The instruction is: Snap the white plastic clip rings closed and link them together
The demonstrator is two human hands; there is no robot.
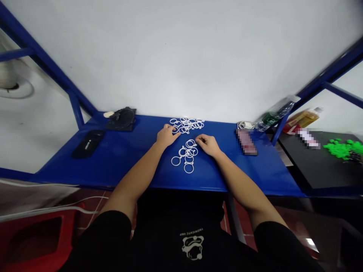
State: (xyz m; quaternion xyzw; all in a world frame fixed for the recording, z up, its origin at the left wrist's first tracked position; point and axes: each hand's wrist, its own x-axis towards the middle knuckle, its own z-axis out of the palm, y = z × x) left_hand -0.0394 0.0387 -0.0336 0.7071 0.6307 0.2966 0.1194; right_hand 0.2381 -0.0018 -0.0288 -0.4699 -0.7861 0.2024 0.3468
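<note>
Several thin white rings with small tabs lie in two groups on the blue table (136, 151). The far group of white rings (188, 124) is a tangled heap near the wall. Closer to me, a looser group of white rings (188, 158) partly overlaps. My left hand (166, 136) rests at the left edge of the far heap, thumb and forefinger apart around the near side of one ring. Right of the near group is my right hand (208, 144), its fingers curled together close to the topmost ring; whatever its fingertips may hold is hidden.
On the left lie a black case (88, 144) and a dark crumpled bag (121, 118). A blurred phone-shaped object (247, 142), a coiled white cable (245, 125) and a clear bottle (276, 113) are at the right. Green pieces (342, 148) lie on a dark side table (314, 170).
</note>
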